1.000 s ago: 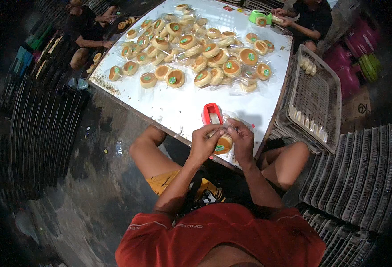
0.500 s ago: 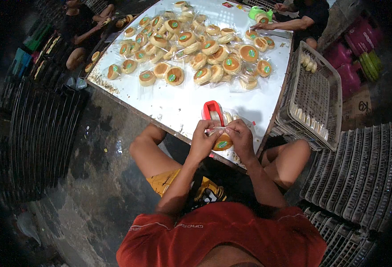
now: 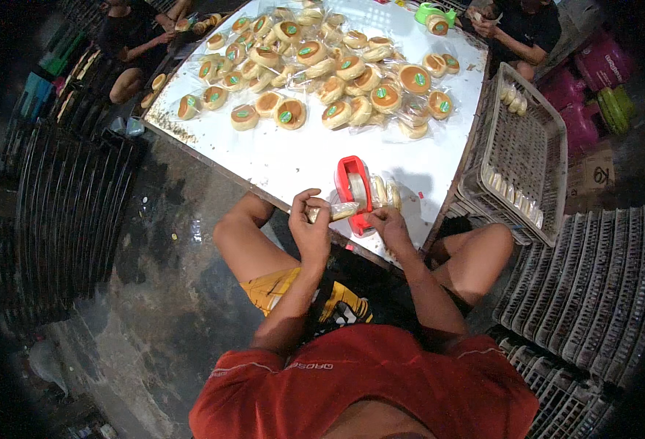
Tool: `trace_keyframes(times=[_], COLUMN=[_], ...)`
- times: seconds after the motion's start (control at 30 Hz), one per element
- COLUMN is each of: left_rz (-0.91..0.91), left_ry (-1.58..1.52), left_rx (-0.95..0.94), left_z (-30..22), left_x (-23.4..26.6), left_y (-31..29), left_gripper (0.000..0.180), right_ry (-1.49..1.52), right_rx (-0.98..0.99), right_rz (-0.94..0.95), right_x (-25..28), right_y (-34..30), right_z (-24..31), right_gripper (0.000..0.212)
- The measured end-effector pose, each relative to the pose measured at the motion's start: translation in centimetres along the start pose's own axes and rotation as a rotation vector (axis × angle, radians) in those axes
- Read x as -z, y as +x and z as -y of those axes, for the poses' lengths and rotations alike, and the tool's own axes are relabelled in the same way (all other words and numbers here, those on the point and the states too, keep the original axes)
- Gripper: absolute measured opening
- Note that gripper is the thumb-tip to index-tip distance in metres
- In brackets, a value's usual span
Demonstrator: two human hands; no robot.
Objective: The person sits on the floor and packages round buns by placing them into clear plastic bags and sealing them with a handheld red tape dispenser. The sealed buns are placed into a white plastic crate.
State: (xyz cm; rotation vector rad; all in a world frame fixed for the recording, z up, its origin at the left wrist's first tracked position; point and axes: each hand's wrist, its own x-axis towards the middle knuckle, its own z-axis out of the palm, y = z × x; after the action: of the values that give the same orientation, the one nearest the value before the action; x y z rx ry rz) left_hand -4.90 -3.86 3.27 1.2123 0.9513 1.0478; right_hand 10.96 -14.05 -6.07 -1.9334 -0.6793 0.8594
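Note:
My left hand (image 3: 311, 223) grips a bun in a clear plastic bag (image 3: 341, 212), turned on its side with the bag's end pointing right. That end reaches the near part of a red tape dispenser (image 3: 352, 175), which stands on the white table near its front edge. Across the dispenser, my right hand (image 3: 392, 228) has its fingers pinched at the bag's gathered end; the fingertips are partly hidden against the red frame. A few bagged buns (image 3: 387, 192) stand in a row just right of the dispenser, close beyond my right hand.
A large heap of bagged round buns (image 3: 337, 73) covers the far part of the white table (image 3: 264, 161). A green tape dispenser (image 3: 434, 14) is at the back. A plastic crate (image 3: 520, 139) holds bagged buns at right, above stacked crates (image 3: 578, 285). Two people sit across the table.
The bagged bun has turned onto its side and moved left with my left hand. My hands have parted to either side of the red dispenser. The far-right person's hand has left the table.

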Motion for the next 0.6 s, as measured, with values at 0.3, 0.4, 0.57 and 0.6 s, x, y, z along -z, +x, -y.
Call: trace_keyframes(times=[0.3,0.4,0.57,0.6], left_rz=[-0.088,-0.052,0.113,0.158], left_ry=[0.065,0.128,0.154,0.117], left_rx=[-0.036,-0.084,-0.015,-0.001], left_z=[1.8,1.9,-0.8,-1.1], left_x=[1.2,0.4,-1.0,-1.2], left_y=[-0.3,-0.6,-2.5,-3.0], left_gripper=[0.018,0.018,0.018,0.018], right_ry=[-0.228,-0.181,0.463,0.505], right_rx=[0.112,-0.07,0.243,0.254], right_rz=[0.06,0.104,0.238,0.265], right_x=[-0.6,-0.3,2.8,2.6], right_y=[-4.8,-4.3,-6.3,-5.9], right_z=[-2.1,-6.9,8.7,9.6], right_gripper=[0.024,0.019,0.014,0.016])
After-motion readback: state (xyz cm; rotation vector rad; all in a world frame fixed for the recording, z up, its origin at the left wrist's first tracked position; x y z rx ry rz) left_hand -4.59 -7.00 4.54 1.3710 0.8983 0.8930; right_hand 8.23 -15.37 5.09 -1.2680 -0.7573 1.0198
